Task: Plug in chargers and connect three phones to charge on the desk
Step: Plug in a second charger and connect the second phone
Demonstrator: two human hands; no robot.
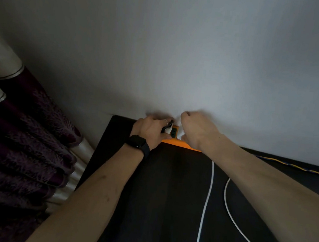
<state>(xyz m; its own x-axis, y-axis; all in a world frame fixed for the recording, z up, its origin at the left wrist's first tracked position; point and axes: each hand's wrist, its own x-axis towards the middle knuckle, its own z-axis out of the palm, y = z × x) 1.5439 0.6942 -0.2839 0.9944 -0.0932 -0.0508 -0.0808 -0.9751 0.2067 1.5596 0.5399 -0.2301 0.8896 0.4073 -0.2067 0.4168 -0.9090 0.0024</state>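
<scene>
An orange power strip (174, 142) lies at the desk's back edge against the wall. My left hand (150, 128), with a black watch on its wrist, is curled at the strip's left end and pinches a small black plug (166, 127). Just to the right, my right hand (197, 128) is bent into a fist over the strip, gripping a white charger (183, 136) that is mostly hidden beneath it. Two white cables (210, 184) run from under my right arm down across the dark desk (166, 199). No phone is in view.
A yellow-and-blue cord (296, 166) runs along the back edge of the desk to the right. Dark purple curtains (26, 137) hang close beside the desk's left edge. The white wall (180, 54) stands directly behind the strip.
</scene>
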